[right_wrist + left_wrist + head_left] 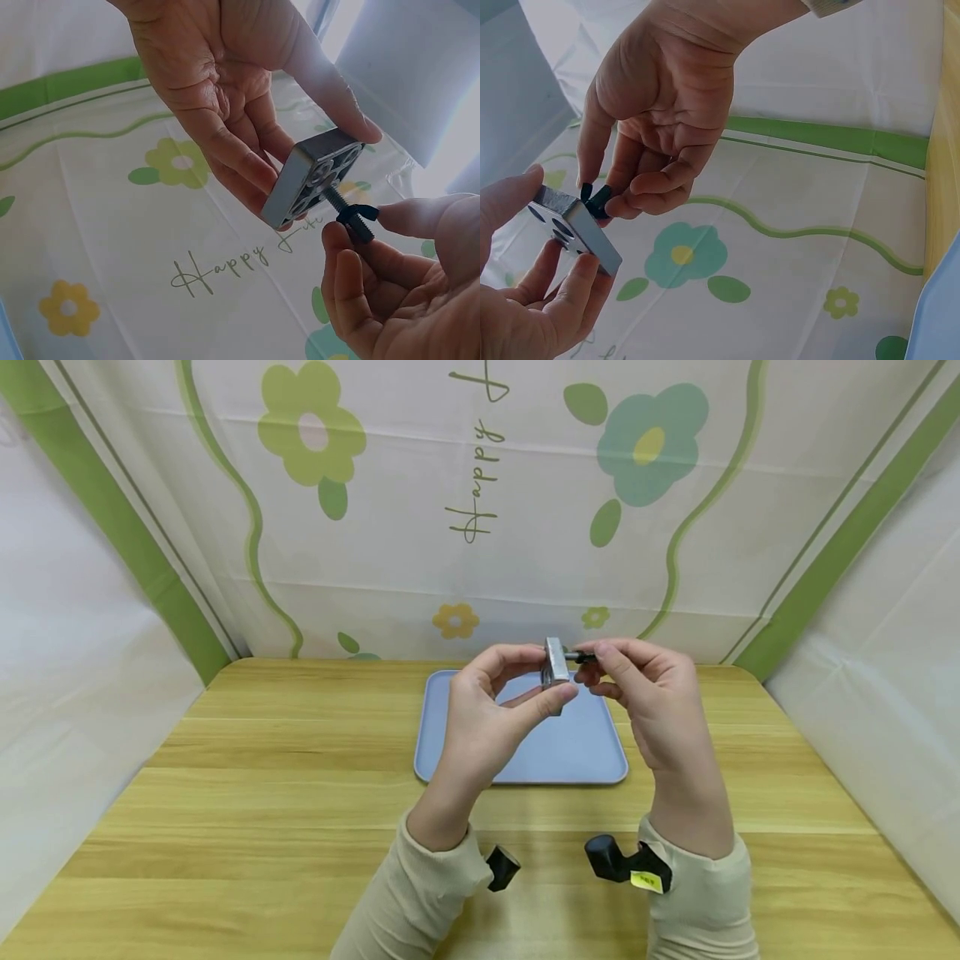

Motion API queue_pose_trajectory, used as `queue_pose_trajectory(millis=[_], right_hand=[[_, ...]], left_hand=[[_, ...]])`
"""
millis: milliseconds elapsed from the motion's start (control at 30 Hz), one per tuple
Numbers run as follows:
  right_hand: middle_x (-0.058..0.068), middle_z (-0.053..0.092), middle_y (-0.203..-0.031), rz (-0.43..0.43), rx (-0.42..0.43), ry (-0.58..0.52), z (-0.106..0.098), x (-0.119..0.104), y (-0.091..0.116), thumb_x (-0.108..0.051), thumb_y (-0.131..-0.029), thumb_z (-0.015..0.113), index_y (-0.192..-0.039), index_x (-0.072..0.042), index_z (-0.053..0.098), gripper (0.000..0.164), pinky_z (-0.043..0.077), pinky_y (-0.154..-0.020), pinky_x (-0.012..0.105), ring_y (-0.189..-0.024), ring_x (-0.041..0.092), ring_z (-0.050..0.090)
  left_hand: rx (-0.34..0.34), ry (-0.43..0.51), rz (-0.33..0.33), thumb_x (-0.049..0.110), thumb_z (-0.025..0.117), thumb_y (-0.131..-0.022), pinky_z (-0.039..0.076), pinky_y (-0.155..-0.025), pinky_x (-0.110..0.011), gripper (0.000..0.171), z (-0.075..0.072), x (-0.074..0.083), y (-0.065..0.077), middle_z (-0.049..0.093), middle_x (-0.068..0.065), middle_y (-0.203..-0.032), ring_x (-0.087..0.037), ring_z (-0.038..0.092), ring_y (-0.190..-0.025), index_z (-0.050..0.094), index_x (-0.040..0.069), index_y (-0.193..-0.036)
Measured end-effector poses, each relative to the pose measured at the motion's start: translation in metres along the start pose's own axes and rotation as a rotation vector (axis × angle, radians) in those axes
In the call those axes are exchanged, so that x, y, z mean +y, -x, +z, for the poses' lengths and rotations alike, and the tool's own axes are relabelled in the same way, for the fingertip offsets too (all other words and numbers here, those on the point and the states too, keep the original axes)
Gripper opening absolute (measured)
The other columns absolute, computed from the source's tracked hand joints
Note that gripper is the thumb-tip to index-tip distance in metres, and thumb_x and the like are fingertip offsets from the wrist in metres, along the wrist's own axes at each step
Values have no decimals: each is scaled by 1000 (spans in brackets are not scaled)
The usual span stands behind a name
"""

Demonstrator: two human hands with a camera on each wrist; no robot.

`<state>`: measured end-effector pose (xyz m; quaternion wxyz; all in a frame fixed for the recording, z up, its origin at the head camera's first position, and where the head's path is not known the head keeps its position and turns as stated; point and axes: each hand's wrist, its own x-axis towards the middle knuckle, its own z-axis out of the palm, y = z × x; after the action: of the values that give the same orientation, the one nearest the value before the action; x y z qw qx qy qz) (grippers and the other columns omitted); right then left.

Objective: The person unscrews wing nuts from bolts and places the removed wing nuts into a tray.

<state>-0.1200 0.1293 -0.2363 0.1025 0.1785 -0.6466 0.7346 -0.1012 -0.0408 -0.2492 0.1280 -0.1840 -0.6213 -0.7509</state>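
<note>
A floral-print fabric backdrop (405,560), lettered "Happy", rises at twelve o'clock beyond a wood-grain table (262,827), where we see a light-blue rectangular tray (562,764) lying toward the far edge. Above that tray, raised off the table, two bare hands in beige sleeves (701,902) meet over a small piece of hardware.

From our seat, the left hand (483,714) comes in at the block's eight o'clock, its thumb and fingers clamping a silver metal block (557,667) by its edges. The right hand (663,689) arrives between three and four o'clock, in a narrow pinch of thumb and fingertips around a black wing nut (358,213).

In the right wrist view, a threaded bolt (336,199) juts from the block's recessed face toward five o'clock. The wing nut sits on it near the free end, a stretch of bare thread between it and the block.

We judge the step in hand to be turning the wing nut on its thread; whether it is going on or coming off, we cannot tell. The next move, in our reading, calls for the left hand to brace the block squarely while the right fingertips twist, release and re-pinch the wings, with the bolt kept from tilting.
</note>
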Motion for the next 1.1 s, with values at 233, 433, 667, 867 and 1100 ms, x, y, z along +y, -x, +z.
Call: queue_pose_trajectory(millis=[233, 433, 667, 867, 1100], right_hand=[[3, 75, -97, -50, -40, -29, -2, 2, 0, 4, -96, 59, -101, -6, 77, 22, 61, -80, 23, -86, 13, 72], [2, 74, -98, -127, -78, -36, -3, 3, -1, 7, -92, 63, -106, -2, 75, 19, 59, -81, 20, -88, 12, 67], [1, 72, -101, -179, -94, 31, -3, 3, -1, 17, -89, 61, -105, -5, 74, 30, 55, -78, 19, -95, 14, 64], [1, 71, -101, -207, -105, 51, -3, 4, 0, 17, -89, 60, -103, -3, 72, 27, 57, -77, 20, -98, 18, 63], [5, 74, -105, -219, -56, -70, -3, 3, 0, 12, -93, 59, -110, 0, 72, 24, 56, -85, 23, -101, 18, 65]], left_hand=[[2, -2, 1, -4, 80, -80, 61, -91, -33, 35, -1, 0, 0, 66, -17, -118, -22, 66, -111, 65, -4, -111], [-2, 4, 0, -4, 79, -80, 61, -91, -33, 34, -1, 0, 0, 66, -17, -117, -21, 65, -111, 65, -4, -111], [-2, 6, 0, -4, 79, -80, 61, -91, -34, 34, -1, 0, 0, 66, -17, -117, -21, 65, -111, 65, -4, -111], [-5, 5, 1, -4, 79, -80, 61, -92, -35, 34, -1, -1, 0, 66, -17, -117, -21, 65, -111, 65, -4, -111], [2, 4, -11, -4, 80, -80, 61, -91, -33, 34, -1, -2, 0, 67, -17, -117, -21, 66, -110, 65, -3, -111]])
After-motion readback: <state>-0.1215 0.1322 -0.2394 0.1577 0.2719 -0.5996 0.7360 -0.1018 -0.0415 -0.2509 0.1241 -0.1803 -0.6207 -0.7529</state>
